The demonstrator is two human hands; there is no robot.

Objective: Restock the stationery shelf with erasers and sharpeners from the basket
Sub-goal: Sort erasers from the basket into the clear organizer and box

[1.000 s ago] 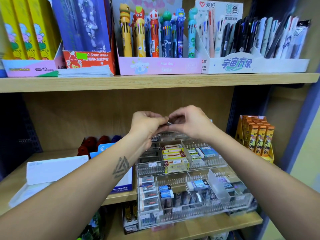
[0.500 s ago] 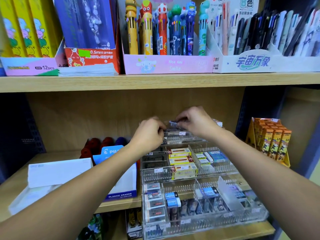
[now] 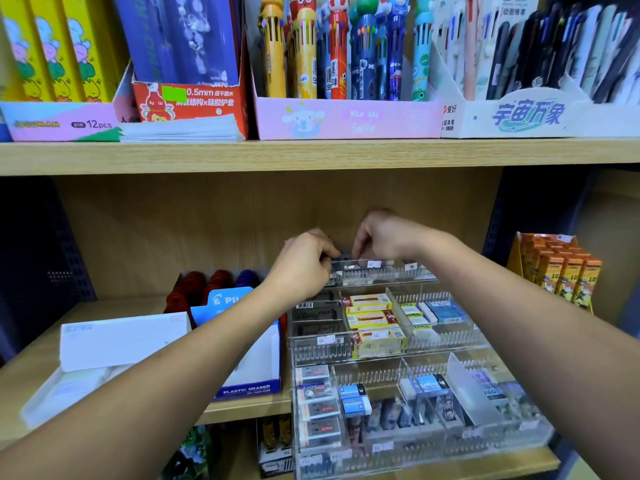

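A clear acrylic tiered organizer (image 3: 450, 348) stands on the wooden shelf, its compartments holding boxed erasers: yellow-red boxes (image 3: 372, 320) in the middle tier, white and blue ones (image 3: 320, 403) in the front tier. Both hands reach to the top back tier (image 3: 374, 271). My left hand (image 3: 301, 268) has its fingers curled over the tier's left end, around a small dark item that is mostly hidden. My right hand (image 3: 384, 237) pinches a small item at the tier's rim; what it is cannot be made out. The basket is out of view.
A blue-white plastic eraser box (image 3: 252, 386) and a white box (image 3: 121, 341) sit left of the organizer. Orange packs (image 3: 561, 271) stand at the right. The upper shelf board (image 3: 311, 155) hangs just above my hands, loaded with pen displays (image 3: 346, 119).
Both hands have moved away from me and down, from mid-air over the organizer to its top back tier. The small item pinched between them went along.
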